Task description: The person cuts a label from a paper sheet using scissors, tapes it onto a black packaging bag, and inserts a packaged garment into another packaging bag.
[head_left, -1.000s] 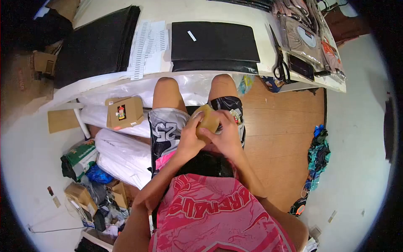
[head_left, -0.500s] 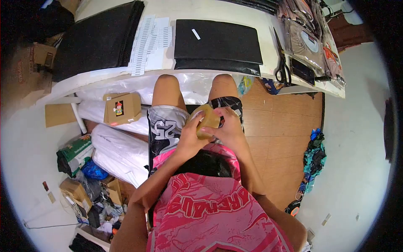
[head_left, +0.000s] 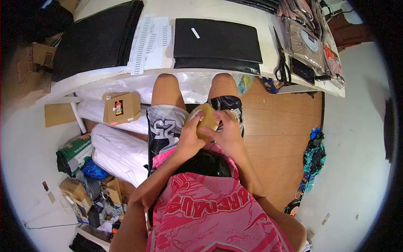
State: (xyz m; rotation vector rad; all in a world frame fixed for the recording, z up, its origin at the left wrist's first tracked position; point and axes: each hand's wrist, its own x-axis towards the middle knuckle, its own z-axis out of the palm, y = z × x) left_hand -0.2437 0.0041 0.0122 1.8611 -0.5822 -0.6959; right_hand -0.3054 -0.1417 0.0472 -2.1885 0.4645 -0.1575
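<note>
Your left hand (head_left: 190,137) and right hand (head_left: 228,132) hold the yellowish roll (head_left: 207,120), each grip curled closed on it, near the tabletop (head_left: 267,46).

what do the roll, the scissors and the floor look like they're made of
Roll: probably plastic packing tape, going by its amber colour and glossy surface.
Scissors: dark blades that look like metal; the black loops may be plastic, though the finish is hard to tell.
Floor: wood or wood-look laminate, with a brown sheen and plank seams.
</note>
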